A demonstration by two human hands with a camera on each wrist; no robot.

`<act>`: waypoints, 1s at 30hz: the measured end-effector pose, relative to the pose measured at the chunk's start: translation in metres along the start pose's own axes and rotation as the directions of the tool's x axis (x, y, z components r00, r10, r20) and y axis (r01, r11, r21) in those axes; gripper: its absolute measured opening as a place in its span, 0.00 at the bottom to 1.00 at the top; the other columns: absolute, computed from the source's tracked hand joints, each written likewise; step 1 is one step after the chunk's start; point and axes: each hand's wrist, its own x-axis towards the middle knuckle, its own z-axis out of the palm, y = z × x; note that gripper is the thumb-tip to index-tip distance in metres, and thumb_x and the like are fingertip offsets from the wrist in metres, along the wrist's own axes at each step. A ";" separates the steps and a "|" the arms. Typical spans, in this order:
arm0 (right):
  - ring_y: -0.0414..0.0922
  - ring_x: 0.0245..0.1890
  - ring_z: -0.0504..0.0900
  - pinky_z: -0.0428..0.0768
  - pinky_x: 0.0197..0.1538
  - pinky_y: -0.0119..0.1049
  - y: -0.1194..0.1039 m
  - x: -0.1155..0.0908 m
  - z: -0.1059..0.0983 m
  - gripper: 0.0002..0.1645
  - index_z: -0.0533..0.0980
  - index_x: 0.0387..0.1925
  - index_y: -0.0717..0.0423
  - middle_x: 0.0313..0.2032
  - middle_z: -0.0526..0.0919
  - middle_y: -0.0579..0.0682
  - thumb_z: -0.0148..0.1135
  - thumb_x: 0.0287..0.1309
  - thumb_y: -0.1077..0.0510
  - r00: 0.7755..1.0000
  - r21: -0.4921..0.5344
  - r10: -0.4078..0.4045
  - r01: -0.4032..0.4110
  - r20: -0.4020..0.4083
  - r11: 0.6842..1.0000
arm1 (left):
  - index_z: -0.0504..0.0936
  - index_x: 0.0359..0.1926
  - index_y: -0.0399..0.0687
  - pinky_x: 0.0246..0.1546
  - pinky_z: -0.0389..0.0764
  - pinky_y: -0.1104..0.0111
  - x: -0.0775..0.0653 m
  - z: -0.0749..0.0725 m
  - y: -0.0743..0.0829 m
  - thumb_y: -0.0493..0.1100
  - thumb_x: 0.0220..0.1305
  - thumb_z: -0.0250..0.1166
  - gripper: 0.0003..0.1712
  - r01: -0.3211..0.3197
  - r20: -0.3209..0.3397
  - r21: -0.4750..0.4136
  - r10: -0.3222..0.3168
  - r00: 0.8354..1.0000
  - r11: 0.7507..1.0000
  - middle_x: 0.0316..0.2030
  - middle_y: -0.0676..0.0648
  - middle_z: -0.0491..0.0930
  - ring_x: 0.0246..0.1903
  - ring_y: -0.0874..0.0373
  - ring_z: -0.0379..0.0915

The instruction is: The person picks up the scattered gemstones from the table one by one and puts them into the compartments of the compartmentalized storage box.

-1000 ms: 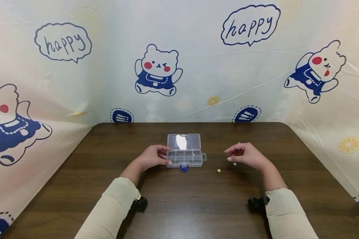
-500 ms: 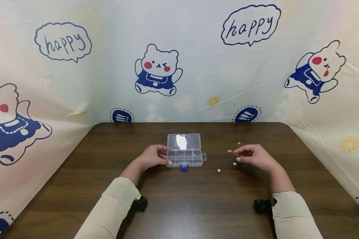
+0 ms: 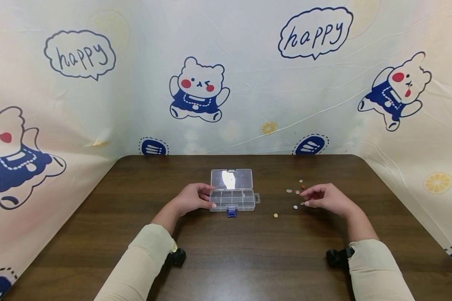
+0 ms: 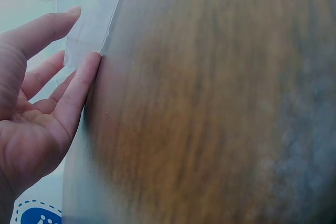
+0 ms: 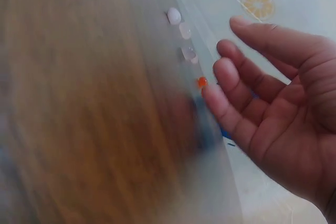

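A clear plastic compartment box (image 3: 232, 200) stands on the table with its lid raised and a blue latch at the front. My left hand (image 3: 190, 197) holds its left end, thumb at the front corner, fingers behind. My right hand (image 3: 325, 198) hovers right of the box, fingers loosely bent and nothing between them. Near its fingertips lie several small bead-like pieces: a white one (image 5: 174, 16), a clear one (image 5: 185, 30) and an orange one (image 5: 202, 82). A yellow piece (image 3: 276, 215) lies closer to the box.
The dark wooden table (image 3: 229, 259) reaches back to a printed cloth (image 3: 248, 83) with bears and "happy" bubbles. More pale pieces, one of them at the back (image 3: 301, 181), lie scattered right of the box. A hang tab (image 3: 257, 198) sticks out of the box's right end.
My right hand has moved right in small steps, bringing into view several pale pieces and the orange one that it hid before. The left hand and box stay in place.
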 end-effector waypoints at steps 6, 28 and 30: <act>0.44 0.38 0.81 0.81 0.38 0.32 0.003 0.002 -0.003 0.18 0.81 0.45 0.69 0.40 0.85 0.58 0.71 0.52 0.64 0.999 -0.009 0.041 -0.041 0.028 0.999 | 0.80 0.57 0.50 0.47 0.81 0.63 0.000 0.000 -0.001 0.42 0.46 0.80 0.34 -0.004 -0.001 0.004 0.004 1.000 1.000 0.47 0.46 0.79 0.43 0.53 0.77; 0.46 0.37 0.76 0.78 0.36 0.32 0.010 0.016 0.002 0.14 0.84 0.42 0.65 0.36 0.84 0.53 0.71 0.52 0.66 0.991 -0.096 0.069 -0.059 0.111 0.994 | 0.80 0.57 0.49 0.48 0.81 0.63 -0.002 0.001 0.000 0.42 0.47 0.80 0.34 -0.001 0.000 0.010 0.001 1.000 1.000 0.48 0.46 0.79 0.44 0.53 0.76; 0.45 0.35 0.76 0.78 0.36 0.31 0.010 0.017 0.003 0.13 0.84 0.41 0.65 0.35 0.84 0.52 0.71 0.52 0.66 0.992 -0.112 0.064 -0.052 0.106 0.992 | 0.79 0.58 0.49 0.48 0.81 0.63 -0.002 0.001 0.000 0.42 0.47 0.79 0.34 -0.006 -0.001 0.014 0.006 1.000 1.000 0.48 0.45 0.79 0.44 0.53 0.76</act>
